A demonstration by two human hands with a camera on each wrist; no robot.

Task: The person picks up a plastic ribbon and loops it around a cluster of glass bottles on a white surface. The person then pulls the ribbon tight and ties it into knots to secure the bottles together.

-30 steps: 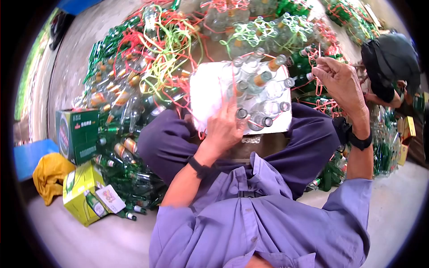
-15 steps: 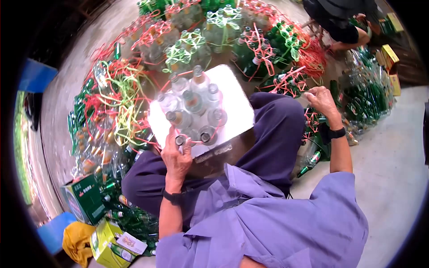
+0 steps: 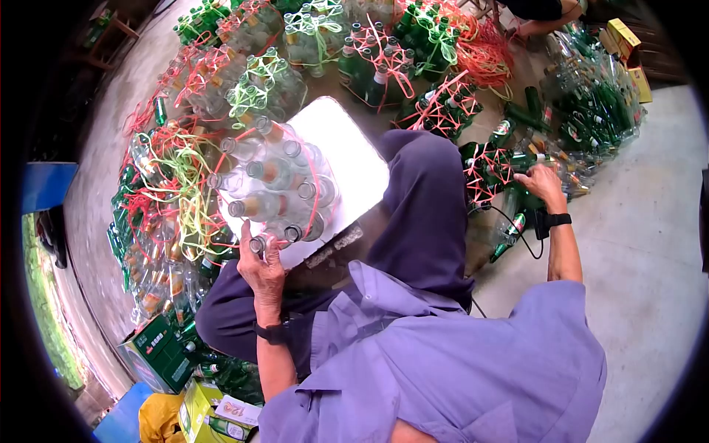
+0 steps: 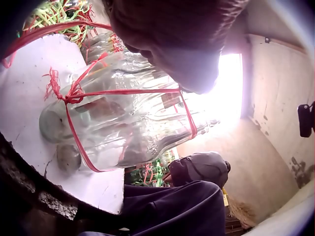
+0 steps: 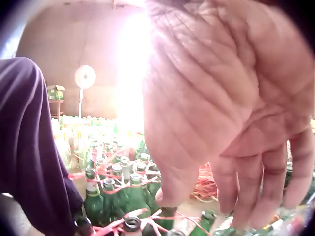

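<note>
Clear glass bottles (image 3: pixel 272 171), bundled with red string (image 4: pixel 128 92), stand on a white board (image 3: pixel 353 159) across the lap. My left hand (image 3: pixel 262 279) holds a neck at the bundle's near edge between thumb and forefinger. In the left wrist view, the left hand (image 4: pixel 172 44) covers some of the bottle tops. Out to the right, my right hand (image 3: pixel 545 186) is over green bottles (image 3: pixel 481 171) laced with red string. The right wrist view shows the right hand (image 5: pixel 211 93) with fingers extended downward and its thumb beside a bottle neck; contact is unclear.
More tied bundles (image 3: pixel 373 63) stand beyond the board. Loose bottles (image 3: pixel 594 111) lie at the right, and tangled green and red string (image 3: pixel 185 181) at the left. Cartons (image 3: pixel 159 353) stand at lower left. Another person's arm (image 3: pixel 543 26) shows at the top.
The head view has turned rightward, shifting the board and bundle left in the picture. My right hand has moved lower, beside the green bottles. My left hand remains at the bundle's near edge.
</note>
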